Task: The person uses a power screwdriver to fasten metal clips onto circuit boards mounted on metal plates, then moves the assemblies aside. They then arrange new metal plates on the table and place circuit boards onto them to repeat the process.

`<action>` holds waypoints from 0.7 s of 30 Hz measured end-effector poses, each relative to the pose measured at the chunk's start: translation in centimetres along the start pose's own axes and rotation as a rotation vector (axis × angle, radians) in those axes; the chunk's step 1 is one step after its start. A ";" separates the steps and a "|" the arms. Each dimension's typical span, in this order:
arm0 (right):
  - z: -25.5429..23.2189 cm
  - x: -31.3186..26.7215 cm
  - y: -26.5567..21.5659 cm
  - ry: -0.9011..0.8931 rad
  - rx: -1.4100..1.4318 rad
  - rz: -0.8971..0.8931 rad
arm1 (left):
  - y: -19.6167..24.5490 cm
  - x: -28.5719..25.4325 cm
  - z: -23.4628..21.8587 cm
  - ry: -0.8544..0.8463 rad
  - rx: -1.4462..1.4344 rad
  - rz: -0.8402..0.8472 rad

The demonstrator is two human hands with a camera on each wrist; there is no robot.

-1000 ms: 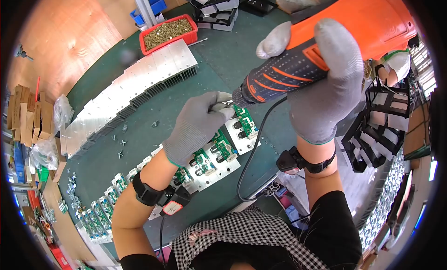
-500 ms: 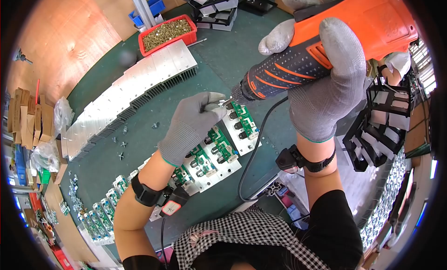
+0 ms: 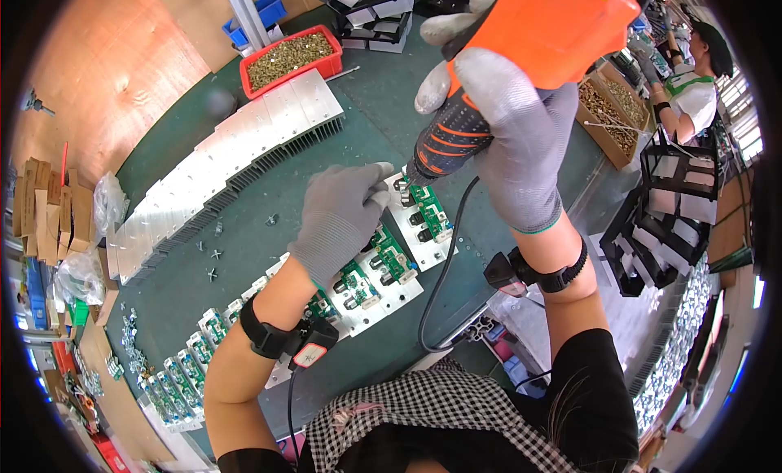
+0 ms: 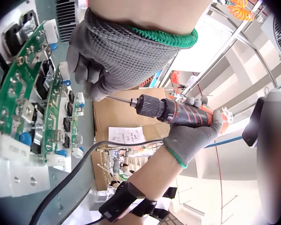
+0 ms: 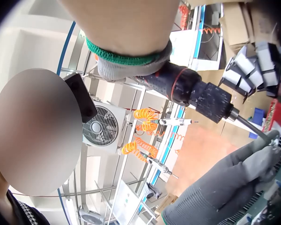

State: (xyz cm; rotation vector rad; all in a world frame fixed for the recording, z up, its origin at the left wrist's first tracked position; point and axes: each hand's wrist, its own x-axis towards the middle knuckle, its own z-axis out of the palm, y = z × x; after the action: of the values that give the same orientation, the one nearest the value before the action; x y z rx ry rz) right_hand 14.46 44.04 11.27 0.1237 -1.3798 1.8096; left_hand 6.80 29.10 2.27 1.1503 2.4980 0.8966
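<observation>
My gloved right hand [image 3: 525,123] grips an orange and black electric drill [image 3: 562,33], its chuck tilted down to the left. The long thin bit [image 5: 248,125] reaches the fingertips of my gloved left hand [image 3: 338,216]. In the right wrist view those fingertips pinch a small shiny metal part [image 5: 274,143] at the bit's tip; I cannot tell what kind it is. Just below stands a metal heat sink [image 3: 425,255] bearing a green circuit board [image 3: 429,208] with black components. More green boards [image 4: 11,101] on metal plates lie beside my left hand.
A row of finned heat sinks [image 3: 236,151] curves across the green table. Behind it sits a red bin [image 3: 336,63] of small brass-coloured pieces. A black cable [image 3: 444,269] crosses by the boards. Black frames [image 3: 652,245] are stacked at right; another person [image 3: 692,98] is beyond.
My right hand and the drill's rear have swung left, so the drill stands steeper. The left hand has shifted only slightly. Another person and a box at the right have come into view.
</observation>
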 end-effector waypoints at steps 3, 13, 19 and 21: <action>-1.7 0.8 2.4 -0.173 -0.077 -0.143 | -0.5 0.3 1.3 0.098 0.248 0.129; -0.6 1.9 2.3 -0.303 -0.030 0.123 | 0.6 0.9 2.6 0.061 0.265 0.021; 0.7 2.1 3.1 -0.259 -0.085 -0.042 | -0.7 1.6 3.5 0.003 0.119 -0.066; 0.9 2.0 3.3 -0.282 -0.025 -0.063 | 0.0 1.6 3.1 -0.015 0.104 -0.105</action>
State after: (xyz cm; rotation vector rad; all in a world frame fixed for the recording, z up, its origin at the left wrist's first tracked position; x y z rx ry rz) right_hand 10.60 44.24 10.19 0.4176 -1.5736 1.7711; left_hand 7.16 31.59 -0.10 1.0405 2.5926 0.7367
